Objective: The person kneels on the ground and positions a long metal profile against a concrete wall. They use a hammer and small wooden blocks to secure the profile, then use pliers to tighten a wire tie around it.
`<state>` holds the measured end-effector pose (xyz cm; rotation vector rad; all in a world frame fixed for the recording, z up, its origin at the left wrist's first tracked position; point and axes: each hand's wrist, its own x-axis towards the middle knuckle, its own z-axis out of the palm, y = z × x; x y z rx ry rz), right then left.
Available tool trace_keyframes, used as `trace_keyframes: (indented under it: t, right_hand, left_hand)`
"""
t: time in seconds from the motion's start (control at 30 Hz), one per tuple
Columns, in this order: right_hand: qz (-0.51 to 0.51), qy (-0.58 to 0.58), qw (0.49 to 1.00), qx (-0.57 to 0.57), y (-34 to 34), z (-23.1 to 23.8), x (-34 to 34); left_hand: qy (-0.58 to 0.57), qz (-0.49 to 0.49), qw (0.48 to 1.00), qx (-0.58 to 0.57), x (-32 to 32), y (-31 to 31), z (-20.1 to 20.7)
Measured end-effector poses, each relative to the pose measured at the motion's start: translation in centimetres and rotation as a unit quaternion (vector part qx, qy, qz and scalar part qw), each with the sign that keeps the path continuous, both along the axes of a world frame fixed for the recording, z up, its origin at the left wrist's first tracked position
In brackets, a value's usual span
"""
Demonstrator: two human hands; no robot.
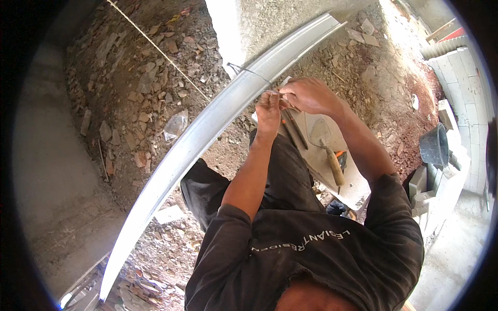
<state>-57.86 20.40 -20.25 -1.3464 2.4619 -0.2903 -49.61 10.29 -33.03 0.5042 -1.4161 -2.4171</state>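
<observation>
A long pale metal channel (207, 122) stands slanted in front of me, its upper end against a concrete pillar (254, 26). Thin dark wire (249, 71) loops across the channel near the pillar, and its end runs down to my fingers. My left hand (268, 114) is closed in a pinch at that wire end, beside the channel's edge. Right against it, my right hand (311, 96) is also closed, fingertips meeting the left ones at the wire; the exact grip is partly hidden.
On a pale board (345, 137) by my legs lie a trowel (336, 168) with a wooden handle and a dark-handled tool (296, 129) with orange ends. A string (155, 46) stretches over rubble (137, 116) at left. A black bucket (434, 145) and blocks (423, 181) stand at right.
</observation>
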Motion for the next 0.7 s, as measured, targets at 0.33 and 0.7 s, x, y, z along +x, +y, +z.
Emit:
trace_keyframes:
  t: [0.33, 0.7]
  right_hand:
    - [0.081, 0.099, 0.989, 0.071, -1.6, 1.2, -2.5]
    - [0.051, 0.182, 0.978, 0.085, -1.4, -0.4, -1.3]
  left_hand:
    - [0.011, -0.035, 0.999, 0.008, 0.3, -0.5, 0.7]
    - [-0.052, 0.021, 0.994, 0.089, -0.7, -0.1, 1.0]
